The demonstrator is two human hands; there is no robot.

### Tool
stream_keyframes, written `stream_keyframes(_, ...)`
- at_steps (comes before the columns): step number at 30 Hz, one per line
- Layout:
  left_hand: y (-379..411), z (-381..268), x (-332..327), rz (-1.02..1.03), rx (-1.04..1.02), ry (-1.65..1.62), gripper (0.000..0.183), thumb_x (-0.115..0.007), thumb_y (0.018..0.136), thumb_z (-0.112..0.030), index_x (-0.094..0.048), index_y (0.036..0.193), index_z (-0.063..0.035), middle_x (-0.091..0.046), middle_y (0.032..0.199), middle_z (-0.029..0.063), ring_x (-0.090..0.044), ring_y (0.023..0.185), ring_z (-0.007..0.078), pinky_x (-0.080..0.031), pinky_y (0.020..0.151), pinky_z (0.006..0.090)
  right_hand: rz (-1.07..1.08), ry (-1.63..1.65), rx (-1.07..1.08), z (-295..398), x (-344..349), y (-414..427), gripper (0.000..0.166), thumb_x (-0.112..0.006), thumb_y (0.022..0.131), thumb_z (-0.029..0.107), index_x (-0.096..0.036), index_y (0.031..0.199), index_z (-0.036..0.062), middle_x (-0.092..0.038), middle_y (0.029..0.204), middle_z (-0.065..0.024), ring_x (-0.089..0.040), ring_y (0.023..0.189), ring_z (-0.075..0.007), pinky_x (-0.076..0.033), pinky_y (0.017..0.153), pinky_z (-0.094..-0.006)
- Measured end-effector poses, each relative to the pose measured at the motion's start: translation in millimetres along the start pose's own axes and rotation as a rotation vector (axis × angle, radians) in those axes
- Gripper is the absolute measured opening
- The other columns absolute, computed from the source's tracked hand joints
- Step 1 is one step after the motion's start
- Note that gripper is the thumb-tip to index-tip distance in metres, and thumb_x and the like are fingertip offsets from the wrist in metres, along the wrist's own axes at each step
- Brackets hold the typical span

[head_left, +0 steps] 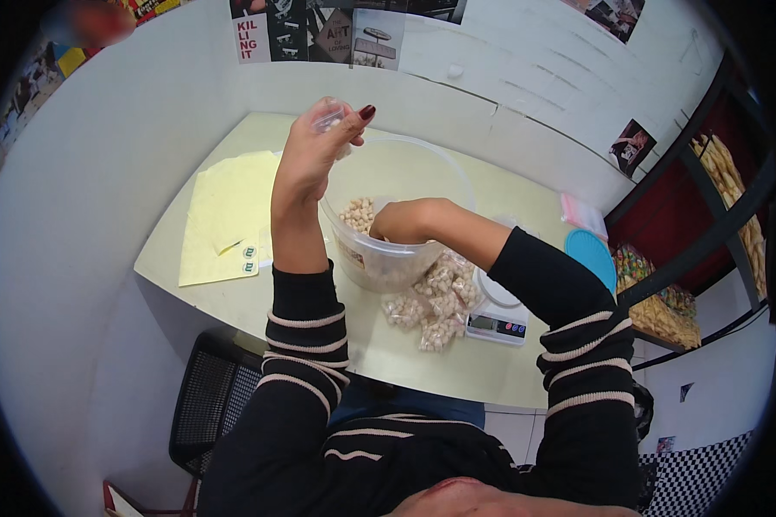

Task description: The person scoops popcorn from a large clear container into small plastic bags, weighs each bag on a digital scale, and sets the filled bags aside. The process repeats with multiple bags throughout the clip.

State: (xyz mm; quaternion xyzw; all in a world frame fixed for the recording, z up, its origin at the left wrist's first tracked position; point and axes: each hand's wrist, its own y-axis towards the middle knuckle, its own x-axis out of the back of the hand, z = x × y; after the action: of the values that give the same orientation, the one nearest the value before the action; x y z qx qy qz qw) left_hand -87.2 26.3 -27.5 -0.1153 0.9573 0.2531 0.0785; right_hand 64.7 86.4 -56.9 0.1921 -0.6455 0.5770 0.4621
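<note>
My left hand [326,139] is raised above the far left rim of a large clear plastic tub [381,262], its fingers closed around a small clear plastic bag [328,120]. Inside the tub lie small pale cube-shaped snack pieces [357,214]. My right hand [398,221] reaches over the near rim into the tub; its fingertips are hidden among or above the pieces, so their grip does not show. Several filled clear bags [441,294] of the same pieces lie against the tub's near right side, beside a white digital kitchen scale [498,323].
Yellow paper sheets [223,213] with round stickers lie at the table's left. A blue lid [590,258] and a pack of plastic bags [583,215] are at the right edge. A black metal rack [685,284] with bagged snacks stands right; a black plastic basket [213,394] is below left.
</note>
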Motion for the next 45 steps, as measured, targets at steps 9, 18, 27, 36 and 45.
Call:
stream_keyframes(9, -10, -16, -17, -0.023, -0.019, 0.12, 0.022, -0.079, 0.085, -0.02, -0.061, 0.089, -0.0075, -0.06, 0.08, -0.0003, -0.058, 0.073, 0.0092, -0.041, 0.064, 0.0229, -0.218, -0.056, -0.177, -6, 4, -9, 0.025, -0.068, 0.076, 0.01, -0.072, 0.099, 0.0002, -0.071, 0.102, -0.0208, -0.069, 0.097, -0.0363, -0.055, 0.081, -0.0442)
stream_keyframes(18, -6, -11, -22, -0.032, -0.075, 0.179, 0.031, -0.082, 0.083, -0.025, -0.06, 0.087, -0.0045, -0.059, 0.077, 0.0008, -0.055, 0.073, 0.0092, -0.043, 0.066, 0.0228, -0.717, -0.089, -0.26, -38, -3, -32, 0.024, -0.057, 0.076, -0.006, -0.072, 0.094, -0.002, -0.071, 0.087, -0.0202, -0.068, 0.086, -0.0381, -0.054, 0.078, -0.0434)
stream_keyframes(27, -4, -8, -29, -0.013, -0.06, 0.267, 0.036, -0.084, 0.081, -0.028, -0.059, 0.085, -0.0031, -0.058, 0.076, 0.001, -0.054, 0.073, 0.0093, -0.044, 0.067, 0.0242, -0.651, 0.193, -0.179, -43, -7, -29, 0.026, -0.056, 0.079, -0.001, -0.074, 0.097, -0.0008, -0.073, 0.088, -0.0186, -0.071, 0.084, -0.0302, -0.054, 0.076, -0.0386)
stream_keyframes(36, 3, 5, -33, -0.021, -0.053, 0.305, 0.039, -0.087, 0.077, -0.028, -0.059, 0.086, -0.0021, -0.059, 0.079, 0.0022, -0.054, 0.075, 0.0094, -0.045, 0.067, 0.0242, -0.425, 0.739, -0.102, -43, 1, -36, 0.033, -0.055, 0.077, 0.003, -0.075, 0.102, -0.0014, -0.074, 0.085, -0.0104, -0.061, 0.067, -0.0156, -0.05, 0.064, -0.0294)
stream_keyframes(45, 1, 2, -26, -0.035, -0.036, 0.483, 0.043, -0.09, 0.073, -0.027, -0.056, 0.083, -0.0018, -0.059, 0.077, 0.0029, -0.053, 0.071, 0.0091, -0.044, 0.061, 0.0247, -0.401, 1.02, -0.029, -47, 3, -44, 0.03, -0.055, 0.084, 0.005, -0.071, 0.109, -0.0001, -0.072, 0.089, -0.0063, -0.056, 0.067, -0.0095, -0.046, 0.062, -0.0247)
